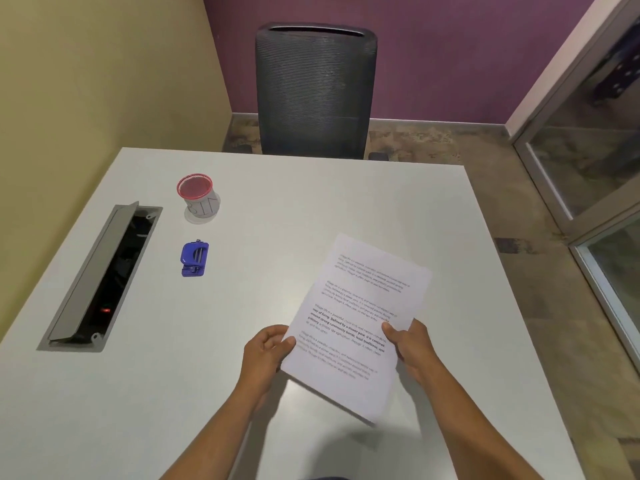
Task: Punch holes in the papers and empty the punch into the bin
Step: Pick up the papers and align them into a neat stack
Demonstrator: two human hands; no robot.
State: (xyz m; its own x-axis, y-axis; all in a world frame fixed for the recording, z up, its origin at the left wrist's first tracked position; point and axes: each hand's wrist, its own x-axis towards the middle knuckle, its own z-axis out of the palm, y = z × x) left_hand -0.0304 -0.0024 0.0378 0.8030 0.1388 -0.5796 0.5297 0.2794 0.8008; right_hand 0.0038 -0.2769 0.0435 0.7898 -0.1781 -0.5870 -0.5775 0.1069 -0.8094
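Note:
I hold a stack of printed white papers lifted above the white table, tilted to the right. My left hand grips the stack's left edge and my right hand pinches its right edge, thumb on top. A small blue hole punch lies on the table to the left, apart from both hands. Behind it stands a small red mesh bin with a white label wrapped around it.
An open grey cable hatch is sunk into the table at the left, lid raised. A black mesh office chair stands behind the far edge. A yellow wall runs along the left; glass panels are at the right.

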